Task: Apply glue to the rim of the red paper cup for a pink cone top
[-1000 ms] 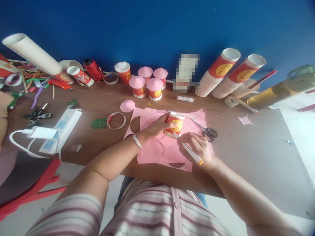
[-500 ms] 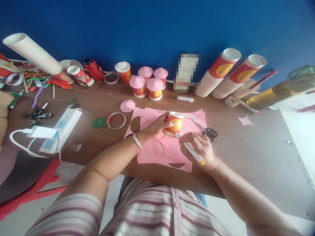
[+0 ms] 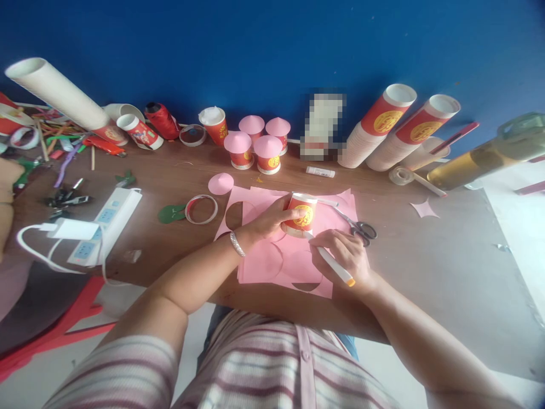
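Observation:
A red paper cup with a gold emblem is gripped in my left hand, my thumb across its front. My right hand pinches a white marker with an orange end, its tip at the white band near the cup's lower edge. Beneath both hands lie pink paper sheets with round cut-outs. Scissors with dark handles rest at the right edge of the paper, close to my right hand.
Behind the paper stand several cups with pink cone tops and a loose pink cone. A glue stick lies near tall cup stacks. On the left are a power strip, a cardboard ring and craft scraps.
Both hands stay nearly in place. The marker tip has shifted very slightly at the cup's lower band, where a faint line shows.

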{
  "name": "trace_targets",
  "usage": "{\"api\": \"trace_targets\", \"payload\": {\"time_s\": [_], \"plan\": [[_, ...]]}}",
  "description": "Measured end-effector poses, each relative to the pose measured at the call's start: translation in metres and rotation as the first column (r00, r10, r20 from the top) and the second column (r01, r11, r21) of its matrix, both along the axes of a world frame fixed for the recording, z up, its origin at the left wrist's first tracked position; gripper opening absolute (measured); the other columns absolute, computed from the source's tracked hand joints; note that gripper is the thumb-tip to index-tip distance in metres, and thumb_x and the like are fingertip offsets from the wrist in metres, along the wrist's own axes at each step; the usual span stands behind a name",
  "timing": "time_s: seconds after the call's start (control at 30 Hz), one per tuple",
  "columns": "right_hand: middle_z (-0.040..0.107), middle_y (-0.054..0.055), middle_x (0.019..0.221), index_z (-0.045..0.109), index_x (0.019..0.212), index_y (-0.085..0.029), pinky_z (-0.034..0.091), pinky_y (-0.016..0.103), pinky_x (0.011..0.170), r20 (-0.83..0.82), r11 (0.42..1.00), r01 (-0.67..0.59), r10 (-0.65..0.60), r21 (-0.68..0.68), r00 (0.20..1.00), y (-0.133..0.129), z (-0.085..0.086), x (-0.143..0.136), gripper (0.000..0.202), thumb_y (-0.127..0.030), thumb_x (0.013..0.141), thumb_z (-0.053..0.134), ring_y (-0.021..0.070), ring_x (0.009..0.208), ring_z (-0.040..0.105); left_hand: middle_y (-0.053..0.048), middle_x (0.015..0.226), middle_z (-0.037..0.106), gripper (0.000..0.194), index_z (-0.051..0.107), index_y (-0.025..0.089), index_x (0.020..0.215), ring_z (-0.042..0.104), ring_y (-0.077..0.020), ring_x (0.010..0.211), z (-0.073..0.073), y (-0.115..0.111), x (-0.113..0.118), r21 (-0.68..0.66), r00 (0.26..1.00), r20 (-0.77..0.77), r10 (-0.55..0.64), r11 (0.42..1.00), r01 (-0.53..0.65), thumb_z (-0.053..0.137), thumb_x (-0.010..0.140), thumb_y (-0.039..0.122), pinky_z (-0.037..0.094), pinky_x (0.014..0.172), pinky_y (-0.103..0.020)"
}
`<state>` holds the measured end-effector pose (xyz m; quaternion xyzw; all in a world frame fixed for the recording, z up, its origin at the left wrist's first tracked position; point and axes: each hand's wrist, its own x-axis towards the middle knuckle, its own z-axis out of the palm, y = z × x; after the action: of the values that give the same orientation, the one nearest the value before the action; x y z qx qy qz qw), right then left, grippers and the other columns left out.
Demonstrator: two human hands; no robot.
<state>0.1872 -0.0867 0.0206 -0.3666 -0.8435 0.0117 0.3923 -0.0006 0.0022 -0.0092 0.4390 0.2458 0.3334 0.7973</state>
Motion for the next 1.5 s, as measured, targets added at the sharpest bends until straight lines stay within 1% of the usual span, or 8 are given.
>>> {"api": "trace_targets", "payload": {"time_s": [0.17,0.4,0.57,0.7,0.9,1.03,1.27,1.5], "plan": [[0.067,-0.002,0.075,0.057,0.095,-0.021,0.049,0.023,0.055,0.003,1.0,0.013,-0.013,0.023,1.0,0.0008,0.0002,-0.0006,0.02,-0.003,0.087,0.061,0.0115,0.062,0.064,-0.007,0.096,0.064,0.035,0.06,0.014,0.104,0.064,-0.016,0.085,-0.0016,0.0008,0.0001,0.018,1.0,-0.008,-0.014,1.0,0.015,0.076,0.082,0.037,0.053,0.074,-0.027],[0.069,0.0,0.078,0.059,0.101,-0.021,0.052,0.024,0.057,-0.011,0.999,0.018,-0.018,0.028,1.0,0.0021,-0.0004,0.0006,0.023,-0.003,0.087,0.061,0.0138,0.066,0.067,-0.004,0.091,0.064,0.033,0.062,0.014,0.102,0.062,-0.0138,0.08,0.0013,0.0001,0.0014,0.014,1.0,0.003,-0.019,1.0,0.019,0.076,0.082,0.035,0.052,0.07,-0.025],[0.068,0.0,0.077,0.057,0.102,-0.021,0.053,0.025,0.058,-0.043,0.999,0.015,-0.014,0.038,0.999,0.0041,-0.0022,0.0018,0.024,-0.003,0.087,0.059,0.0137,0.066,0.066,-0.004,0.09,0.065,0.031,0.063,0.014,0.102,0.064,-0.014,0.082,0.0003,0.001,0.0002,0.029,0.999,0.002,-0.047,0.998,0.047,0.077,0.083,0.034,0.053,0.07,-0.024],[0.067,0.0,0.077,0.057,0.102,-0.022,0.053,0.025,0.057,-0.047,0.999,0.008,-0.007,0.036,0.999,0.0046,-0.0014,0.0019,0.024,-0.003,0.087,0.057,0.0134,0.065,0.065,-0.005,0.093,0.066,0.034,0.063,0.014,0.105,0.067,-0.0149,0.084,-0.002,0.0019,-0.0008,0.04,0.999,-0.001,-0.036,0.999,0.036,0.077,0.083,0.035,0.055,0.072,-0.024],[0.066,-0.001,0.075,0.056,0.098,-0.022,0.051,0.025,0.057,-0.042,1.0,0.015,-0.014,0.02,0.999,0.0028,-0.0007,0.0013,0.024,-0.002,0.086,0.058,0.0127,0.062,0.063,-0.006,0.095,0.066,0.034,0.062,0.013,0.107,0.068,-0.0168,0.085,-0.0058,0.0019,-0.0004,-0.012,0.997,0.055,-0.053,0.998,0.054,0.076,0.084,0.034,0.057,0.074,-0.029],[0.065,-0.001,0.074,0.056,0.097,-0.021,0.049,0.024,0.057,-0.028,1.0,0.015,-0.014,0.017,1.0,0.0018,0.0003,0.0007,0.023,-0.002,0.085,0.059,0.0123,0.062,0.062,-0.007,0.095,0.066,0.034,0.061,0.013,0.107,0.067,-0.0169,0.084,-0.0073,0.0017,-0.0008,-0.009,0.997,0.065,-0.041,0.999,0.041,0.075,0.084,0.035,0.057,0.074,-0.029],[0.067,-0.002,0.074,0.057,0.094,-0.022,0.047,0.024,0.057,0.008,0.999,0.029,-0.029,0.014,1.0,-0.0007,0.0006,-0.0006,0.021,-0.002,0.085,0.059,0.0125,0.065,0.065,-0.007,0.095,0.065,0.038,0.061,0.012,0.108,0.065,-0.0165,0.083,-0.0058,0.0019,-0.0014,0.018,0.999,0.038,-0.017,1.0,0.016,0.076,0.083,0.036,0.056,0.074,-0.029],[0.067,-0.002,0.074,0.058,0.094,-0.022,0.049,0.024,0.057,0.002,0.999,0.034,-0.034,0.006,0.999,-0.0016,-0.0007,-0.0018,0.022,-0.002,0.085,0.059,0.0119,0.062,0.063,-0.007,0.096,0.066,0.039,0.062,0.012,0.107,0.064,-0.016,0.085,-0.006,0.0019,-0.0008,0.018,0.999,0.038,-0.001,1.0,0.001,0.077,0.081,0.037,0.054,0.074,-0.028]]}}
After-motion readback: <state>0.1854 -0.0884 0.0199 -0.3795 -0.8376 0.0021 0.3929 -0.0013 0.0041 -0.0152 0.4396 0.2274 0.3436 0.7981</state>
